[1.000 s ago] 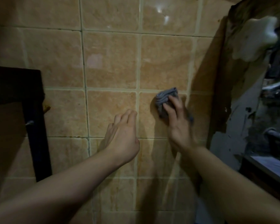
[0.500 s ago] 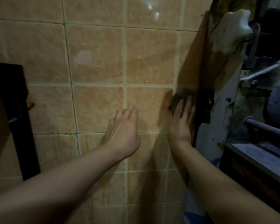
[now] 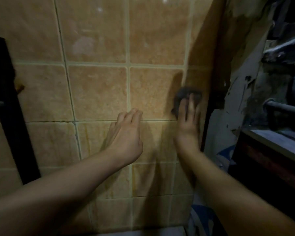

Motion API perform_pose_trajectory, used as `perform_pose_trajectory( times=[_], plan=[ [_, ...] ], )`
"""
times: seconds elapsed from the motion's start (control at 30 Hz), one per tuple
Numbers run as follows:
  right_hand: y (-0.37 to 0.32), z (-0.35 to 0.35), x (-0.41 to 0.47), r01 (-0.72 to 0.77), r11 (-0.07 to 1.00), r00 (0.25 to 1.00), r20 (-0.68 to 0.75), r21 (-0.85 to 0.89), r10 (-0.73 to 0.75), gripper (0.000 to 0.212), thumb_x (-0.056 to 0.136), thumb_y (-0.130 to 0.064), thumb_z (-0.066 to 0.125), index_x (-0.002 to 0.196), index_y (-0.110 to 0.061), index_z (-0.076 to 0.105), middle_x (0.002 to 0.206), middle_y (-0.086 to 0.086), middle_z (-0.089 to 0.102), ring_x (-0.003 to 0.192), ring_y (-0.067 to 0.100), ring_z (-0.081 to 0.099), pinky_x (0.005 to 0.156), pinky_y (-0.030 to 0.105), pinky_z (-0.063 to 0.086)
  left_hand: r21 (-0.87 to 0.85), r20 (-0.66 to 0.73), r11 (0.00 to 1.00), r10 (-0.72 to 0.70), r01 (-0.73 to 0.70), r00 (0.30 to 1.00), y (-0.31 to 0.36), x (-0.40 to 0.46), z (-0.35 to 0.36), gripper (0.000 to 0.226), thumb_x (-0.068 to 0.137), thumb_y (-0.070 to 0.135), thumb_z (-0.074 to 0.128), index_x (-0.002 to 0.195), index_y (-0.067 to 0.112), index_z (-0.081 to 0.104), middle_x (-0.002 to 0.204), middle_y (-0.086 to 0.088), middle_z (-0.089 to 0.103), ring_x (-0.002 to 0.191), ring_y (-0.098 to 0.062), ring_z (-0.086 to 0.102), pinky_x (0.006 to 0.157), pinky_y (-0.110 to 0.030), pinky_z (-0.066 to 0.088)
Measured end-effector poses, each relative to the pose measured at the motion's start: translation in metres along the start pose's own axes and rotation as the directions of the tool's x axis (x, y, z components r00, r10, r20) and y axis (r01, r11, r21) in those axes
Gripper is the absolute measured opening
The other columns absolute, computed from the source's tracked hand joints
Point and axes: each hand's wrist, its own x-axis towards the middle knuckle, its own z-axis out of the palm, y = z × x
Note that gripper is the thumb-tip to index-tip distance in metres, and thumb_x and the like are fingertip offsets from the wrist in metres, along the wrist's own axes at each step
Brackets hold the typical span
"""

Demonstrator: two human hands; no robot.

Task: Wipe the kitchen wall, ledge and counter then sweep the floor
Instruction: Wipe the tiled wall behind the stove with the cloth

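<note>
A wall of beige tiles (image 3: 99,92) with pale grout fills the view. My right hand (image 3: 187,120) presses a small grey cloth (image 3: 181,95) flat against the wall near its right edge, fingers straight and pointing up. The cloth shows only above and left of the fingers. My left hand (image 3: 126,135) rests against the tiles beside it, fingers straight and together, holding nothing.
A black frame (image 3: 10,106) runs down the wall at the left. Past the wall's right edge is a peeling, chipped corner (image 3: 235,103), a grey pipe (image 3: 284,106) and a ledge (image 3: 276,142) over a dark cabinet. Blue-and-white fabric (image 3: 201,217) lies at the bottom.
My right hand has slid the cloth rightward from the middle tile to the wall's right edge. The left hand stays flat on the tiles in about the same spot.
</note>
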Motion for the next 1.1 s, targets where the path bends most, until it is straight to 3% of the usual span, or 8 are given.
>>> perform_pose_trajectory(
  times=[0.2, 0.47, 0.67, 0.73, 0.77, 0.83, 0.93, 1.1],
  plan=[
    [0.004, 0.019, -0.055, 0.267, 0.964, 0.962, 0.053, 0.002, -0.267, 0.082, 0.078, 0.005, 0.051, 0.147, -0.013, 0.009, 0.157, 0.008, -0.004, 0.137, 0.037, 0.013, 0.093, 0.052, 0.045, 0.001, 0.041, 1.0, -0.008, 0.008, 0.999, -0.007, -0.018, 0.02, 0.077, 0.085, 0.018, 0.054, 0.149, 0.018, 0.011, 0.156, 0.002, 0.012, 0.14, -0.018, 0.013, 0.114, -0.035, 0.022],
    [-0.02, 0.022, -0.003, 0.182, 0.982, 0.98, -0.094, 0.054, -0.177, 0.078, 0.082, 0.01, 0.052, 0.146, -0.013, 0.015, 0.153, 0.006, 0.007, 0.141, 0.035, 0.006, 0.11, 0.052, 0.021, 0.002, -0.001, 0.999, -0.051, 0.051, 0.999, -0.028, -0.025, 0.022, 0.077, 0.085, 0.017, 0.054, 0.149, 0.018, 0.011, 0.155, 0.002, 0.016, 0.139, -0.018, 0.016, 0.113, -0.035, 0.024],
    [-0.013, 0.05, -0.061, 0.681, 0.673, 0.731, 0.199, -0.289, -0.653, 0.064, 0.09, -0.012, 0.042, 0.148, -0.012, 0.015, 0.158, 0.006, -0.002, 0.145, 0.029, -0.008, 0.116, 0.045, 0.007, -0.021, 0.005, 0.99, -0.142, 0.142, 0.99, -0.05, -0.052, 0.032, 0.075, 0.087, 0.018, 0.055, 0.148, 0.02, 0.013, 0.154, 0.002, 0.02, 0.138, -0.019, 0.017, 0.112, -0.037, 0.024],
    [-0.019, 0.048, -0.042, 0.818, 0.573, 0.573, 0.146, -0.043, -0.807, 0.059, 0.093, -0.014, 0.046, 0.146, -0.013, 0.021, 0.155, 0.009, 0.013, 0.146, 0.027, 0.002, 0.116, 0.04, 0.003, -0.038, 0.004, 0.985, -0.166, 0.166, 0.986, -0.058, -0.056, 0.03, 0.076, 0.086, 0.018, 0.056, 0.148, 0.019, 0.014, 0.154, 0.002, 0.02, 0.138, -0.019, 0.017, 0.113, -0.038, 0.025],
    [-0.033, 0.04, -0.029, 0.728, 0.62, 0.645, 0.015, 0.294, -0.764, 0.056, 0.094, -0.012, 0.042, 0.146, -0.013, 0.022, 0.154, 0.011, 0.018, 0.145, 0.029, 0.006, 0.116, 0.039, 0.004, -0.049, 0.001, 0.983, -0.176, 0.176, 0.984, -0.063, -0.056, 0.029, 0.076, 0.085, 0.018, 0.057, 0.148, 0.019, 0.014, 0.154, 0.002, 0.02, 0.138, -0.019, 0.017, 0.114, -0.038, 0.024],
    [-0.054, 0.03, 0.004, 0.609, 0.793, 0.791, 0.063, 0.003, -0.608, 0.057, 0.09, -0.008, 0.04, 0.145, -0.012, 0.024, 0.154, 0.013, 0.023, 0.142, 0.034, 0.013, 0.115, 0.044, 0.009, -0.066, -0.009, 0.977, -0.202, 0.201, 0.979, -0.072, -0.058, 0.026, 0.078, 0.085, 0.017, 0.058, 0.148, 0.019, 0.013, 0.154, 0.001, 0.02, 0.139, -0.019, 0.017, 0.114, -0.039, 0.023],
    [-0.074, 0.033, 0.006, 0.463, 0.883, 0.885, 0.011, 0.082, -0.465, 0.067, 0.085, 0.001, 0.05, 0.145, -0.011, 0.025, 0.154, 0.012, 0.025, 0.142, 0.036, 0.011, 0.114, 0.051, 0.013, -0.085, -0.012, 0.969, -0.235, 0.233, 0.972, -0.082, -0.064, 0.024, 0.078, 0.084, 0.014, 0.058, 0.148, 0.017, 0.014, 0.153, 0.001, 0.02, 0.139, -0.019, 0.015, 0.115, -0.037, 0.021],
    [-0.08, 0.055, -0.052, 0.774, 0.633, 0.615, 0.228, 0.006, -0.754, 0.059, 0.085, -0.016, 0.041, 0.143, -0.015, 0.036, 0.152, 0.004, 0.033, 0.141, 0.03, 0.02, 0.112, 0.04, 0.013, -0.06, -0.007, 0.95, -0.308, 0.307, 0.951, -0.096, -0.084, 0.024, 0.078, 0.084, 0.016, 0.058, 0.149, 0.018, 0.013, 0.154, 0.001, 0.019, 0.14, -0.018, 0.014, 0.115, -0.037, 0.021]
  ],
)
